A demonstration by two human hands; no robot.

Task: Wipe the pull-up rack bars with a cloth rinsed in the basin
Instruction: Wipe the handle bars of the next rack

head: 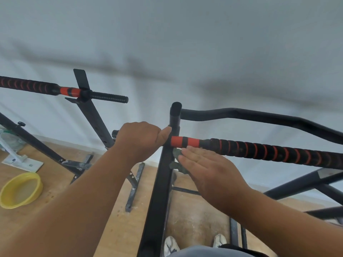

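Note:
A black pull-up rack stands in front of me, its upright post (163, 175) rising to a capped top. A padded black-and-orange bar (259, 151) runs right from the post. My left hand (141, 140) grips the bar's left end beside the post, thumb lying along it. My right hand (207, 169), fingers straight, presses a dark green cloth (177, 153) against the right side of the post, just under the orange band. Most of the cloth is hidden by the hand. The yellow basin (20, 190) sits on the floor at the far left.
A second rack (91, 106) with its own padded bar stands at the left. A curved black bar (259, 115) runs behind the padded one. A white bracket (22, 162) lies by the wall. The wooden floor is dusty; my shoes (171, 244) show below.

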